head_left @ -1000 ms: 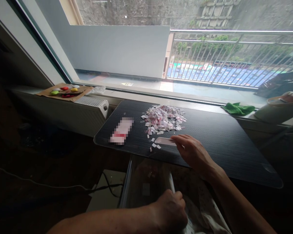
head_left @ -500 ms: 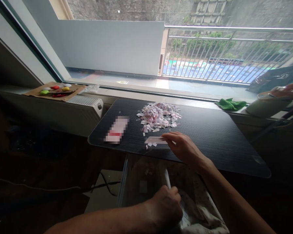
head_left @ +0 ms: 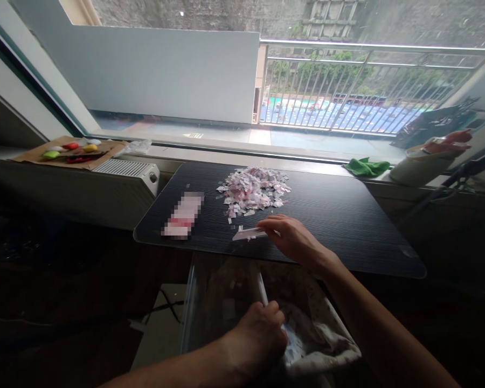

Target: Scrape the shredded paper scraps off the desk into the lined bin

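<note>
My right hand (head_left: 289,235) pinches a flat, pale card-like strip (head_left: 246,233) low over the dark tabletop near its front edge. A few small paper scraps (head_left: 248,237) lie at the strip, partly hidden by it. Just beyond is a heap of shredded paper (head_left: 254,188), whitish and pink. Below the table edge, my left hand (head_left: 262,326) is closed around a narrow white strip (head_left: 262,288), which may be an edge of the clear plastic container (head_left: 188,307) there; I cannot tell. Pale scraps and patterned cloth (head_left: 327,328) show beside this hand.
A blurred-out pink slip (head_left: 184,215) lies on the left of the black table (head_left: 347,226). On the sill are a green cloth (head_left: 367,167), a pale pot (head_left: 416,167) and cardboard (head_left: 36,151) with coloured lumps. A radiator (head_left: 127,170) stands left of the table.
The view has shifted, moving the scene left in the picture. The card-like strip has come over the small scraps and tilted, so fewer of them show. My left hand keeps its grip.
</note>
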Available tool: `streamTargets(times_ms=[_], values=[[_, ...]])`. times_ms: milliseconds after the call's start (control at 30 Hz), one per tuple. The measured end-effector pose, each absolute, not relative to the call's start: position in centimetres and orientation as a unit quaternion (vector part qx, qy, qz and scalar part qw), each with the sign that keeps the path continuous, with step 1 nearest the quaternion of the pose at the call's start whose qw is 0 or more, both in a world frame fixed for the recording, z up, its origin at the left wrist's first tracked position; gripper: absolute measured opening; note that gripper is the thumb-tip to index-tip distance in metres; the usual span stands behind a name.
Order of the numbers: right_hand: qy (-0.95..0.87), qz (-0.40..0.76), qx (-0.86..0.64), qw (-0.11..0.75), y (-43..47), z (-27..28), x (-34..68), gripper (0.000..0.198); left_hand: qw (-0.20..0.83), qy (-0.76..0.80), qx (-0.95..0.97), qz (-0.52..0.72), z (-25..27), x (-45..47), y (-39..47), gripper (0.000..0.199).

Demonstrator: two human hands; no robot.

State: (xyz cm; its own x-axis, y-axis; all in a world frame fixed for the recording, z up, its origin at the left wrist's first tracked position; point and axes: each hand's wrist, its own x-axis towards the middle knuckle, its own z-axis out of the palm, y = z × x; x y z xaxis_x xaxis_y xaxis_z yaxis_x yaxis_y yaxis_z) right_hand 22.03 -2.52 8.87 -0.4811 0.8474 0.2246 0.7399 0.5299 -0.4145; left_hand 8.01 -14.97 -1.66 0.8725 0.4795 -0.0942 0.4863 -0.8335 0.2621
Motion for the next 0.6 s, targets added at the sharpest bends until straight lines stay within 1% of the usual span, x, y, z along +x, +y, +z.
streamTargets(times_ms=[133, 333, 500, 600], values=[[-0.845, 0.109, -0.484, 0.197, -2.5, 9.1, 23.3, 0.028, 0.144, 0.287, 0.947, -0.011, -1.3, 7.4, -15.1, 0.013], [-0.815, 0.101, -0.514, 0.246, -2.2, 9.7, 25.3, 0.027, 0.179, 0.304, 0.935, -0.047, 1.8, 6.3, -13.8, 0.012], [-0.808, 0.100, -0.532, 0.235, -2.3, 9.1, 26.4, 0.028, 0.176, 0.310, 0.929, -0.103, 3.6, 5.3, -12.4, 0.014], [-0.808, 0.127, -0.528, 0.228, -2.6, 8.8, 26.9, 0.026, 0.169, 0.319, 0.926, -0.109, 4.0, 4.7, -12.0, 0.014]])
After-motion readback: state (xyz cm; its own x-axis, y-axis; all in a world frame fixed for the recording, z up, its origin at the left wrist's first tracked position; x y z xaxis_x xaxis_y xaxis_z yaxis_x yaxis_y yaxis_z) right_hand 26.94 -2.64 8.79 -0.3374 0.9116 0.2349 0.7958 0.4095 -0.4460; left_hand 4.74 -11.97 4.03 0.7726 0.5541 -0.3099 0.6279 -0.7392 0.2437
